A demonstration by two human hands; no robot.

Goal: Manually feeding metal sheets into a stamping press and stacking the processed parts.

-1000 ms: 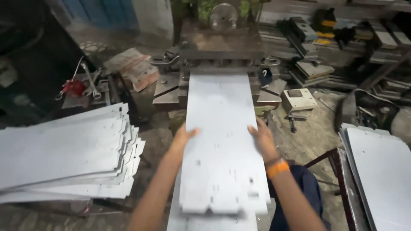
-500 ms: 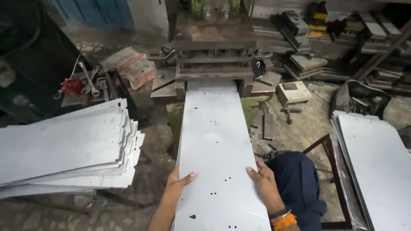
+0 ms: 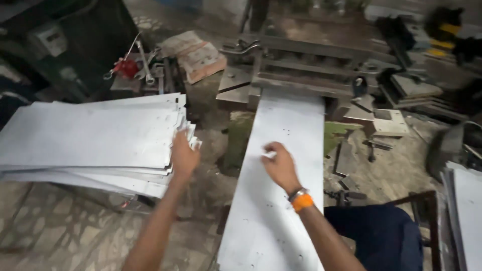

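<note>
A long grey metal sheet (image 3: pixel 281 180) lies in front of me, its far end under the jaws of a dark press machine (image 3: pixel 311 60). My right hand (image 3: pixel 279 164), with an orange band at the wrist, rests on top of this sheet, fingers curled. My left hand (image 3: pixel 184 156) reaches left and touches the right edge of a stack of grey metal sheets (image 3: pixel 90 138). I cannot tell whether it grips the top sheet.
Tools and a red object (image 3: pixel 128 66) sit on a bench beyond the stack. More metal sheets (image 3: pixel 464 211) lie at the right edge. Scrap plates (image 3: pixel 389 120) and parts litter the floor to the right. My knee in dark blue cloth (image 3: pixel 374 236) is lower right.
My left hand left the long sheet and reached to the stack on the left. My right hand moved onto the middle of the sheet. The view swung left.
</note>
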